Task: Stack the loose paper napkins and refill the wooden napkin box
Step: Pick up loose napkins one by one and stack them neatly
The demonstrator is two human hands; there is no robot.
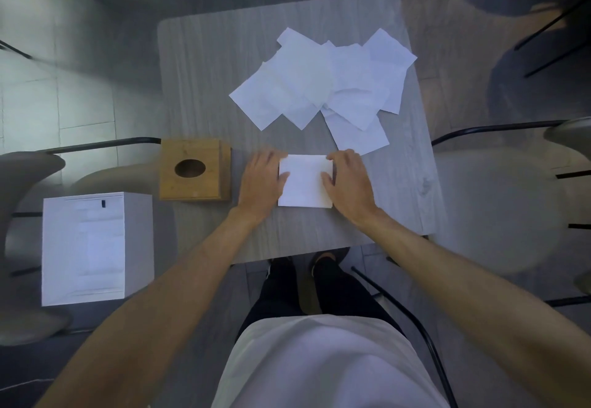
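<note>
A light-brown square wooden napkin box with a dark oval hole in its top stands at the left edge of a grey wood-grain square table; nothing can be made out inside the hole. Just to the right of the box, a neat square stack of white paper napkins lies flat on the table between both hands. The left hand, between the box and the stack, has its fingers bent against the stack's left side and its thumb laid over the top edge. The right hand, on the stack's far side from the box, grips in the same way, thumb on top. Both side edges of the stack are covered by the hands, and its thickness cannot be told from above. Farther back and right of the box, loose white paper napkins lie spread in an overlapping heap, too overlapped to count. Nearer than the box and off the table's left side sits a white rectangular carton whose faint print is too blurred to read.
</note>
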